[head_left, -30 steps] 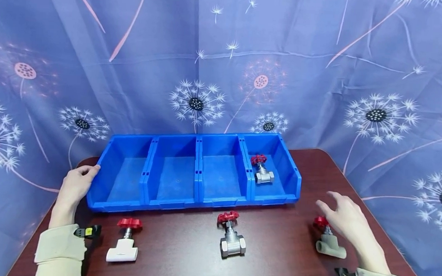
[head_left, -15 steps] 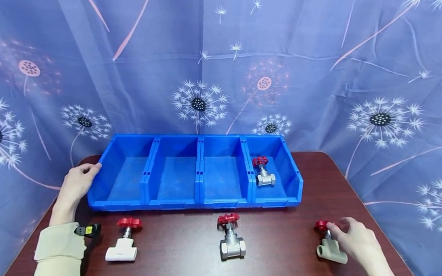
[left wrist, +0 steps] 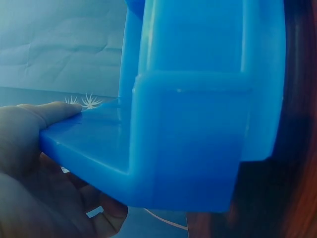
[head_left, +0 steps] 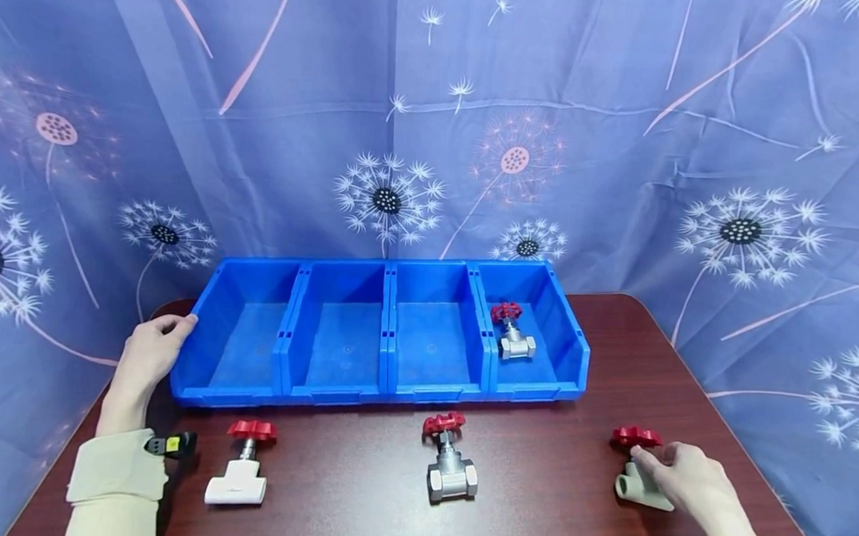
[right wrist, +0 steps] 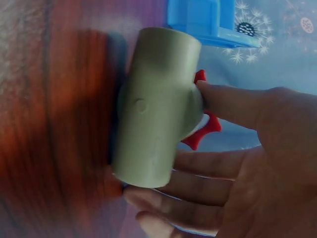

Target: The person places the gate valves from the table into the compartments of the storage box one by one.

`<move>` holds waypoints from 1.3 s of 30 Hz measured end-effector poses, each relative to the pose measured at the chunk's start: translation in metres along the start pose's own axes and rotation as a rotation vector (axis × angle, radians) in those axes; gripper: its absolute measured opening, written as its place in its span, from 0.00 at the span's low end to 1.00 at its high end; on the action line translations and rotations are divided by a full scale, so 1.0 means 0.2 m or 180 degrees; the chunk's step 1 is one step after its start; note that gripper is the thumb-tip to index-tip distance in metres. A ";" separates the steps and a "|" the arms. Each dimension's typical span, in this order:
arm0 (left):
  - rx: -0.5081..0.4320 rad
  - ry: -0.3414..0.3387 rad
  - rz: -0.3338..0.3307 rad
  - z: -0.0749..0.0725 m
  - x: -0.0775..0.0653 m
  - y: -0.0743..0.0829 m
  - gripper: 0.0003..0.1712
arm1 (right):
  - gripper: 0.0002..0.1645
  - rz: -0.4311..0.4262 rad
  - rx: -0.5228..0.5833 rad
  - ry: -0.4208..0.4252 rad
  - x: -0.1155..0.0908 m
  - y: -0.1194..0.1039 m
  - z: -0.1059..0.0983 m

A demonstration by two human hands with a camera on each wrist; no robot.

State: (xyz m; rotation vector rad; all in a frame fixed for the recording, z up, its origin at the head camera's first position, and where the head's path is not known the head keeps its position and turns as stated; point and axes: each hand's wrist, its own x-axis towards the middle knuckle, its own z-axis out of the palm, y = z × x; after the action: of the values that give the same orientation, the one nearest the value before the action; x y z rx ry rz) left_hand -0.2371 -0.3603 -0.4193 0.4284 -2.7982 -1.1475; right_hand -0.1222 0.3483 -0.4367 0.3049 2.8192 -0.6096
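Four blue bins (head_left: 427, 395) stand joined in a row before me, and my left hand (head_left: 148, 352) pinches the outer wall of the leftmost one, thumb on one side of its edge, bent fingers on the other. My right hand (head_left: 697, 483) is at the grey-green valve (right wrist: 153, 106), which lies on the dark red table (head_left: 535, 480), right of the row, its red handwheel (head_left: 636, 437) pointing away from me. My thumb touches the valve's neck beside the wheel; my other fingers reach round behind its body, which partly hides them, so I cannot tell whether they press on it. A white valve (head_left: 236, 485) lies before the leftmost bin, a metal valve (head_left: 452, 478) before the third, and a smaller-looking metal one (head_left: 516, 345) inside the rightmost
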 end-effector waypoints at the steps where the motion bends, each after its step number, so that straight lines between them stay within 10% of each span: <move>1: 0.0008 0.0008 0.0011 0.00 0.00 0.00 0.41 | 0.36 -0.0024 -0.0013 -0.0058 0.01 0.00 0.01; 39: -0.0043 0.0049 -0.0003 0.00 0.00 0.00 0.39 | 0.21 -0.0069 -0.0154 0.0062 0.05 -0.09 -0.02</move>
State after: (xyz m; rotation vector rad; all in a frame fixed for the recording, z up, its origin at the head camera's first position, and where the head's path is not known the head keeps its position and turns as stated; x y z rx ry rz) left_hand -0.2367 -0.3603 -0.4196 0.4356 -2.7758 -1.1578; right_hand -0.1372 0.3346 -0.4288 0.2730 2.8545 -0.5449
